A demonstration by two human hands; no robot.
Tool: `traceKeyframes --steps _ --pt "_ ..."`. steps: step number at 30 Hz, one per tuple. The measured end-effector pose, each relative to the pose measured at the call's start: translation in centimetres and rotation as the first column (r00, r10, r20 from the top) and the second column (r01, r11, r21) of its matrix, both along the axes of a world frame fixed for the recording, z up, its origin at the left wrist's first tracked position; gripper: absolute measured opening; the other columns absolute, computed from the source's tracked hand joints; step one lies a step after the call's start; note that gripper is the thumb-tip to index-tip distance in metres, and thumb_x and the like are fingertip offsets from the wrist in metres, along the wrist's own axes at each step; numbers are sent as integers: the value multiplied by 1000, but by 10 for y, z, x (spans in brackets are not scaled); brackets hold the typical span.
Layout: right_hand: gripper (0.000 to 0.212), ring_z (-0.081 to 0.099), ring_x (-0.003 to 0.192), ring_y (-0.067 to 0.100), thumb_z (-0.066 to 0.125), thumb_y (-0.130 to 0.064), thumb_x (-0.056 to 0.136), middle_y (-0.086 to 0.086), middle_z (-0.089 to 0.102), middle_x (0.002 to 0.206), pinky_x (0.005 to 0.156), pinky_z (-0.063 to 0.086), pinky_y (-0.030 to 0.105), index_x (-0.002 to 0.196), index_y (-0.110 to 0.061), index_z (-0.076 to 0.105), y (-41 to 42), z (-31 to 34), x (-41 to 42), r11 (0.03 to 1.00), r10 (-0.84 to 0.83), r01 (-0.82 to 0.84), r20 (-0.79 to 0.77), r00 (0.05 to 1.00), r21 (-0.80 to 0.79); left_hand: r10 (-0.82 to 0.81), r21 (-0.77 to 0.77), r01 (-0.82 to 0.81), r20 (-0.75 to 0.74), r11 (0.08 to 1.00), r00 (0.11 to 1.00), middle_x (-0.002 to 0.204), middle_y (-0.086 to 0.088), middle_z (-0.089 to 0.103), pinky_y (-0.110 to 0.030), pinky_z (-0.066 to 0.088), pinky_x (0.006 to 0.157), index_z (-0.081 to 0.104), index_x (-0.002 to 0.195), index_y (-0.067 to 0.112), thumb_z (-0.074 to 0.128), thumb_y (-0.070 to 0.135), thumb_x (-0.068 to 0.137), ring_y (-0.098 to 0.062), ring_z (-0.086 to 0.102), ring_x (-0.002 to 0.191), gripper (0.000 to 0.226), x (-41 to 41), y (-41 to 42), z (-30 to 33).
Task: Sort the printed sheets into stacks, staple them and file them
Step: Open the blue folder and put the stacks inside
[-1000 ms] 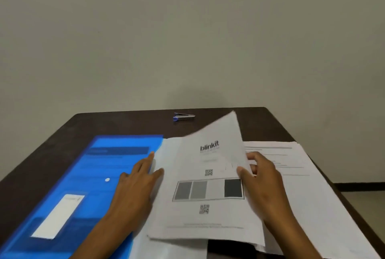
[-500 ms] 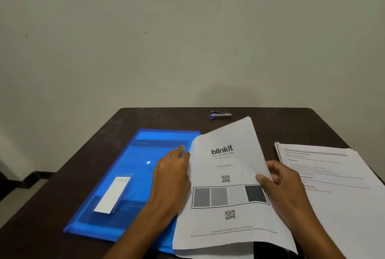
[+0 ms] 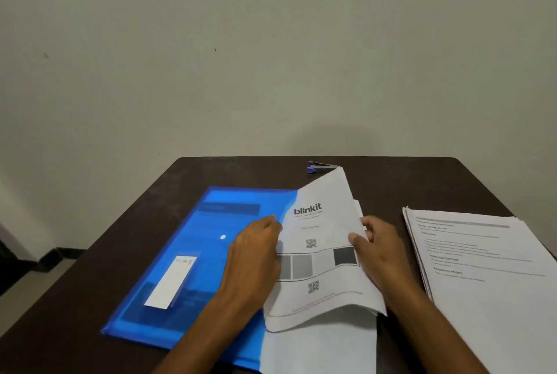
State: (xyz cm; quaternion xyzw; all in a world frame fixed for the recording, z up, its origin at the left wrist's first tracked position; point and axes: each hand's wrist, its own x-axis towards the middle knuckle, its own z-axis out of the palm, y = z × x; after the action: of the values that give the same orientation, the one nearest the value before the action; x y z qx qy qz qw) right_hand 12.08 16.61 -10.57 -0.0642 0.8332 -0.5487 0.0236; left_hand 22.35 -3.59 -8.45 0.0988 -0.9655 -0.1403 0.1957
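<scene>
The right hand (image 3: 381, 256) has its grip closed on the right edge of the top printed sheet (image 3: 316, 253), thumb on the printed face beside a dark grey square, the other fingers curled behind the lifted edge. That sheet, headed "blinkit", carries two QR codes and a row of grey boxes; it is bowed, its right side and far corner raised, its near edge sagging onto more white paper below. How many sheets lie under it cannot be told; at least one more edge shows behind the right fingers.

The left hand (image 3: 256, 259) lies flat, fingers together and pointing toward 1 o'clock, palm down across the sheet's left edge and the right part of the blue plastic folder (image 3: 193, 253). It presses rather than grasps; nothing is clamped in it.

The one folder lies flat on the dark brown worktop (image 3: 135, 223) at 9 o'clock from the hands, with one white snap button (image 3: 223, 237) and one white label card (image 3: 170, 281) on its front.

At 3 o'clock from the hands, apart from them, rests one separate stack of printed sheets (image 3: 482, 268), its edges fanned slightly.

At 12 o'clock, near the far edge of the worktop, sits one small blue and silver stapler (image 3: 319, 167), its right end hidden by the lifted sheet's corner.
</scene>
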Motion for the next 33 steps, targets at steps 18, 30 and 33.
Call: traceKeyframes --steps 18,30,33 --pt "28 64 101 27 30 -40 107 3 68 109 91 53 41 109 -23 52 -102 3 53 929 309 -301 -3 951 214 24 59 -18 -97 998 995 93 -5 73 -47 56 74 68 96 9 43 20 88 -28 67 84 29 -4 10 10" --pt "36 59 120 31 49 -42 106 7 67 127 95 46 39 135 -22 59 -52 29 29 857 225 -139 -119 967 497 65 63 -60 -86 996 994 95 -11 78 -48 57 76 73 96 11 52 6 82 -41 72 89 25 -7 7 12" --pt "25 67 105 29 66 -29 99 6 74 112 88 52 37 123 -20 69 29 30 8 883 -126 231 -268 955 409 58 76 -56 -34 996 998 99 -7 77 -46 56 76 72 99 14 59 -5 83 -39 71 93 28 -10 6 -1"
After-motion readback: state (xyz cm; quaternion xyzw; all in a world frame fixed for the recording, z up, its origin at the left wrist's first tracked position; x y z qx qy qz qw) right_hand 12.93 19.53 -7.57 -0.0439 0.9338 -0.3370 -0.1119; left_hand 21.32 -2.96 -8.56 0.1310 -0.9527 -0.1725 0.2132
